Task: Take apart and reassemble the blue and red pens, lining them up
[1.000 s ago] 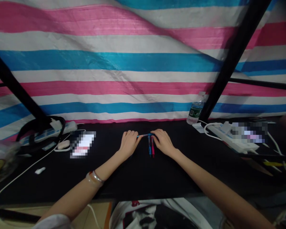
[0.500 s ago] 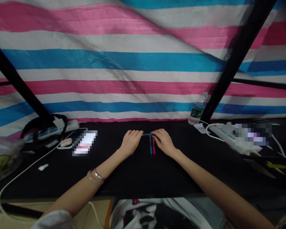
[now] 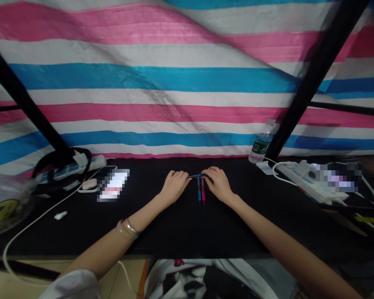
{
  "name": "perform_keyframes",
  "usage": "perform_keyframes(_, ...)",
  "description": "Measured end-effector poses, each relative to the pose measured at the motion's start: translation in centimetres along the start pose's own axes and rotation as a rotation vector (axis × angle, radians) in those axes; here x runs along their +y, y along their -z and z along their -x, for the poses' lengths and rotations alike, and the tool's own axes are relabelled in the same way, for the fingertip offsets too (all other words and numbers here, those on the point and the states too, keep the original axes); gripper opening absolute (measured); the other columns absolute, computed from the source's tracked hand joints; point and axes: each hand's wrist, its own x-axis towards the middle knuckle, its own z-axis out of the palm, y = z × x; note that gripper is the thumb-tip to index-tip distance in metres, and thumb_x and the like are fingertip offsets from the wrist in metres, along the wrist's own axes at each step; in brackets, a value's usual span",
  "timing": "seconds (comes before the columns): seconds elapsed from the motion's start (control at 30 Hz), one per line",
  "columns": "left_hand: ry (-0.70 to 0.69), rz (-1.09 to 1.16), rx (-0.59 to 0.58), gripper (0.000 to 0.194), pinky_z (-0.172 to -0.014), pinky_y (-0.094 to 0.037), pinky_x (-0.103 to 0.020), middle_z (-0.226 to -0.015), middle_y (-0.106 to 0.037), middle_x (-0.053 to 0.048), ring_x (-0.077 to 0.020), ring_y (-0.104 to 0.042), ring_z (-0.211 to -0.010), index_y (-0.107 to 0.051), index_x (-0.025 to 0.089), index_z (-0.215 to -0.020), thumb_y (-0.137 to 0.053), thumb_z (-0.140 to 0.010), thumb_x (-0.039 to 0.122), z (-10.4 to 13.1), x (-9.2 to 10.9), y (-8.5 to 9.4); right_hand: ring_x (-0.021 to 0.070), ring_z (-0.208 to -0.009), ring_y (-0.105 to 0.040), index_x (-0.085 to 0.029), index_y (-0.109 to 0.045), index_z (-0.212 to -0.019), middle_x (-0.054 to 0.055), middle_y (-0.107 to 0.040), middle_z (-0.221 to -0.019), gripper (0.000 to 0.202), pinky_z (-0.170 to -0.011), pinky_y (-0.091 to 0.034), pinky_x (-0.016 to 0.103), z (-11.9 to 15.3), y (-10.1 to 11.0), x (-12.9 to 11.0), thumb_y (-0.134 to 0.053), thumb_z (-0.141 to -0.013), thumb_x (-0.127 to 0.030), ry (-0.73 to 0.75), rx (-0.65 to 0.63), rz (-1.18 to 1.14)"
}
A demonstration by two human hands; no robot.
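Note:
A dark blue-ended pen point(image 3: 195, 176) spans the gap between my two hands, lying crosswise. My left hand point(image 3: 175, 185) is closed at its left end, the fingertips pressed together. At the blue end, my right hand point(image 3: 218, 182) has its fingers curled around the pen. Just below this pen, a blue pen point(image 3: 200, 194) and a pink pen point(image 3: 203, 194) lie side by side on the black tabletop point(image 3: 187, 232), pointing toward me. Their upper ends meet the crosswise pen, and my right thumb is close beside the pink one.
To the left are a lit phone point(image 3: 114, 185), a white earbud point(image 3: 60, 215), a power strip point(image 3: 98, 161) and a plastic bag point(image 3: 6, 207). On the right stand a water bottle point(image 3: 260, 145) and another power strip point(image 3: 314, 182) with cables. A striped sheet point(image 3: 162, 79) hangs behind.
The view has shifted slightly. My left hand has edged nearer the two lying pens, and the crosswise pen is now a little tilted. Both hands keep hold of it.

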Motion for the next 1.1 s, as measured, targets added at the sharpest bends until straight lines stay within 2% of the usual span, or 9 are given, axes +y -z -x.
perform_keyframes(0.1,-0.009,0.002,-0.027,0.015,-0.071,-0.034,-0.031,-0.087,-0.060,-0.006,-0.0181,-0.056,-0.076,-0.051,0.016,-0.097,-0.039,-0.090,0.021,0.08,-0.02,0.20,0.0236,-0.100,-0.051,-0.021,-0.061,-0.104,0.007,-0.065,-0.097,0.023,-0.080,-0.039,0.037,0.05,0.02,-0.40,-0.044,-0.088,-0.021,0.008,-0.022,0.004)
perform_keyframes(0.2,0.007,-0.048,-0.050,0.018,-0.069,-0.034,-0.032,-0.081,-0.059,-0.005,-0.0178,-0.054,-0.071,-0.052,0.015,-0.088,-0.034,-0.089,0.013,0.15,0.02,0.35,0.0229,-0.100,-0.051,-0.021,-0.060,-0.105,0.007,-0.065,-0.098,0.024,-0.079,-0.039,0.036,0.05,0.19,-0.84,-0.043,-0.088,-0.021,0.019,-0.043,-0.002)
perform_keyframes(0.33,0.022,-0.048,-0.048,0.021,-0.071,-0.034,-0.032,-0.080,-0.059,-0.006,-0.0179,-0.054,-0.072,-0.052,0.015,-0.085,-0.032,-0.091,0.018,0.16,0.02,0.23,0.0224,-0.099,-0.051,-0.020,-0.059,-0.103,0.007,-0.064,-0.096,0.022,-0.079,-0.039,0.035,0.00,0.34,-0.96,-0.044,-0.088,-0.019,0.018,-0.049,-0.017)
perform_keyframes(0.5,0.007,-0.026,-0.059,0.024,-0.077,-0.033,-0.034,-0.092,-0.060,-0.008,-0.0195,-0.054,-0.083,-0.053,0.015,-0.097,-0.031,-0.093,0.023,0.03,-0.11,-0.10,0.0221,-0.093,-0.053,-0.019,-0.058,-0.097,0.008,-0.063,-0.093,0.017,-0.077,-0.039,0.035,-0.12,0.39,-0.68,-0.046,-0.085,-0.018,-0.016,-0.047,-0.015)
perform_keyframes(0.67,-0.018,0.044,-0.089,0.024,-0.076,-0.035,-0.032,-0.099,-0.058,-0.008,-0.0185,-0.055,-0.086,-0.047,0.015,-0.111,-0.033,-0.091,0.017,0.07,-0.09,0.03,0.0211,-0.088,-0.054,-0.019,-0.056,-0.093,0.007,-0.062,-0.092,0.014,-0.075,-0.039,0.034,-0.14,0.41,-0.79,-0.046,-0.084,-0.015,-0.014,-0.061,-0.006)
perform_keyframes(0.77,-0.012,0.056,-0.084,0.022,-0.076,-0.036,-0.031,-0.092,-0.058,-0.007,-0.0175,-0.054,-0.080,-0.050,0.014,-0.100,-0.030,-0.090,0.012,0.19,-0.05,0.17,0.0211,-0.087,-0.054,-0.019,-0.056,-0.091,0.007,-0.062,-0.090,0.013,-0.074,-0.039,0.033,-0.10,0.41,-0.91,-0.047,-0.083,-0.015,-0.013,-0.076,-0.006)
perform_keyframes(0.87,-0.008,0.058,-0.076,0.023,-0.074,-0.036,-0.031,-0.085,-0.057,-0.006,-0.0176,-0.054,-0.076,-0.050,0.014,-0.089,-0.028,-0.091,0.013,0.25,-0.03,0.19,0.0209,-0.082,-0.056,-0.020,-0.056,-0.093,0.006,-0.062,-0.088,0.011,-0.073,-0.039,0.033,-0.05,0.39,-0.87,-0.049,-0.084,-0.023,-0.028,-0.100,-0.032)
perform_keyframes(0.97,-0.011,0.068,-0.061,0.022,-0.072,-0.036,-0.031,-0.086,-0.057,-0.006,-0.0179,-0.054,-0.079,-0.050,0.015,-0.091,-0.028,-0.093,0.018,0.25,0.04,0.11,0.0209,-0.084,-0.057,-0.021,-0.055,-0.106,0.006,-0.063,-0.093,0.023,-0.074,-0.041,0.033,0.00,0.35,-0.77,-0.048,-0.087,-0.031,-0.022,-0.112,-0.062)
perform_keyframes(1.1,-0.014,0.045,-0.074,0.024,-0.071,-0.034,-0.031,-0.091,-0.058,-0.006,-0.0176,-0.055,-0.080,-0.050,0.015,-0.095,-0.028,-0.094,0.024,0.19,0.25,0.02,0.0217,-0.087,-0.056,-0.021,-0.056,-0.112,0.008,-0.062,-0.094,0.028,-0.074,-0.042,0.034,0.01,0.31,-0.82,-0.039,-0.091,-0.030,0.010,-0.123,-0.001)
